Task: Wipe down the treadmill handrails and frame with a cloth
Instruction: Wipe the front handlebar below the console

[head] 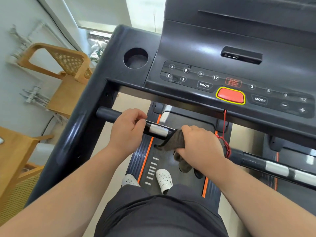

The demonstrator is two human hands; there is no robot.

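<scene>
Wiping the short black handlebar with silver sensor plate point(158, 130) at centre, right hand point(200, 144) clenched around crumpled grey-brown cloth point(176, 140), left hand point(127, 130) gripping bar at nine o'clock; four-o'clock handrail point(277, 168) and black frame point(95, 93) seemingly still to do.

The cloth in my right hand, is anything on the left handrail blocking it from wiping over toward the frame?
Yes. The left hand grips the left handrail beside the metal sensor plate, directly in the path of the cloth held by the right hand. Beyond that hand, the bar looks bare up to the frame.
</scene>
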